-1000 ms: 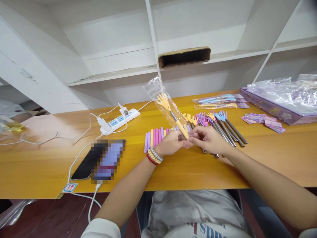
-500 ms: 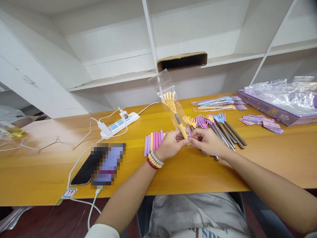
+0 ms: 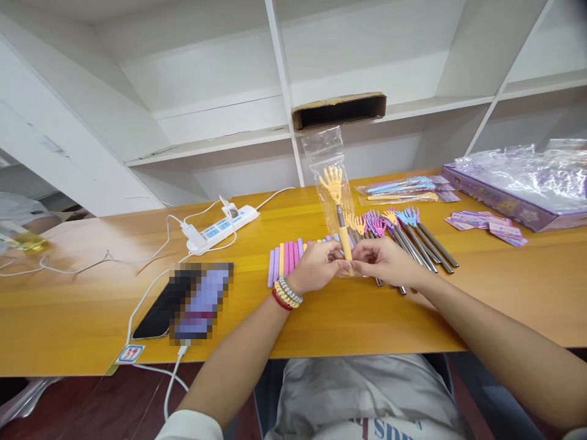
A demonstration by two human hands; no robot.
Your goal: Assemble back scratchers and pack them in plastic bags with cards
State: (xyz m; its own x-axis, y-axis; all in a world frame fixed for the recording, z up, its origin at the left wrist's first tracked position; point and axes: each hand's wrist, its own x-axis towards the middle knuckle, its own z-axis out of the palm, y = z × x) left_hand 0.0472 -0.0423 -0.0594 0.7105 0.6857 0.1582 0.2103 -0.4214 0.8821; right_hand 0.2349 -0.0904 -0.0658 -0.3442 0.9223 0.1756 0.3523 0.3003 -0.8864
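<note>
A yellow back scratcher (image 3: 332, 183) with a hand-shaped head stands upright inside a clear plastic bag (image 3: 323, 146). Both my hands pinch it low down, at the handle end: my left hand (image 3: 321, 267) from the left, my right hand (image 3: 384, 263) from the right, fingertips almost meeting. Behind my left hand lies a row of purple, yellow and pink handle tubes (image 3: 287, 260). Beyond my right hand, several back scratchers with metal rods (image 3: 419, 241) and yellow, purple, pink and blue heads lie side by side.
Bagged back scratchers (image 3: 403, 189) lie at the back, near printed cards (image 3: 488, 225) and a purple box (image 3: 513, 201) heaped with clear bags. To the left are a power strip (image 3: 224, 229), cables and two phones (image 3: 158, 311). A cardboard box (image 3: 339, 110) sits on the shelf.
The bagged back scratcher has swung from a leftward lean to nearly upright, turning its head to face me. Both hands keep hold near the bottom.
</note>
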